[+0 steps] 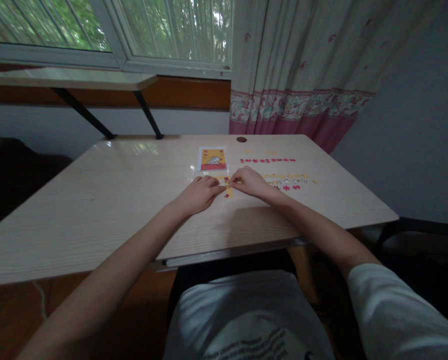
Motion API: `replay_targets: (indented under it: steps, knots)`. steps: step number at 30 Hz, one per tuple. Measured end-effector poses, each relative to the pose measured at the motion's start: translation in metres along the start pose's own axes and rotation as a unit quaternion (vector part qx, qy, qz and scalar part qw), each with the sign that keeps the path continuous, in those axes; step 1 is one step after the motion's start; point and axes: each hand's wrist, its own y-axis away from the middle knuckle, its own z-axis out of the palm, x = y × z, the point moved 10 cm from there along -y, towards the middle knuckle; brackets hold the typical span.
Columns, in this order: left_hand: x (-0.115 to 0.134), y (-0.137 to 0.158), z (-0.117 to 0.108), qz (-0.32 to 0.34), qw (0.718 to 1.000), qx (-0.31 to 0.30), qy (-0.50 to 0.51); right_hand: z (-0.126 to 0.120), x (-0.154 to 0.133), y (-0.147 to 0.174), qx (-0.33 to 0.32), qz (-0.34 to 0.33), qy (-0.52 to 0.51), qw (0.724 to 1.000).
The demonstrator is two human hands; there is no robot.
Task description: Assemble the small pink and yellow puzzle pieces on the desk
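Several joined yellow jigsaw puzzle pieces (229, 193) with small red figures lie on the table between my hands. My left hand (200, 195) rests at their left side, fingers curled and thumb pressed against them. From the right, my right hand (249, 181) pinches at the same spot, thumb and forefinger closed on a small puzzle piece mostly hidden by the fingertips. Just beyond my left hand lies a picture card (213, 159) with a white animal on a yellow and red ground.
Loose red pieces (268, 160) form a row at the back right. Yellow and white pieces (287, 179) and more red pieces (293, 188) lie beyond my right forearm. A raised shelf (69, 80) stands at the back left of the table (96, 210); a curtain (284, 100) hangs behind.
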Motion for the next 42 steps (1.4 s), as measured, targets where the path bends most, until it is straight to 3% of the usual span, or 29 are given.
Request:
replay_targets:
  steps: [3, 7, 11, 14, 21, 26, 42]
  knots:
    - [-0.007, 0.002, -0.006, -0.001, 1.0, 0.016, 0.008, -0.001, -0.005, 0.002, 0.001, -0.027, 0.01, 1.0]
    - [-0.04, 0.011, -0.018, -0.053, 0.997, 0.056, 0.009, -0.006, -0.02, 0.009, 0.014, -0.077, 0.01, 0.997]
    - [-0.078, 0.025, -0.017, -0.108, 0.993, 0.048, 0.009, -0.005, -0.028, 0.013, 0.008, -0.095, -0.001, 0.995]
    - [-0.092, 0.032, -0.012, -0.115, 0.992, 0.03, 0.047, 0.0, -0.026, 0.013, -0.011, -0.088, 0.024, 0.996]
    - [-0.091, 0.033, 0.0, -0.087, 0.988, 0.007, 0.13, 0.005, -0.017, 0.012, -0.042, -0.06, 0.067, 0.995]
    - [-0.095, 0.034, 0.009, -0.092, 0.987, -0.014, 0.132, 0.005, -0.016, 0.012, -0.051, -0.053, 0.057, 0.996]
    - [-0.091, 0.031, 0.006, -0.094, 0.989, -0.01, 0.116, 0.01, -0.017, 0.011, -0.057, -0.076, 0.034, 0.995]
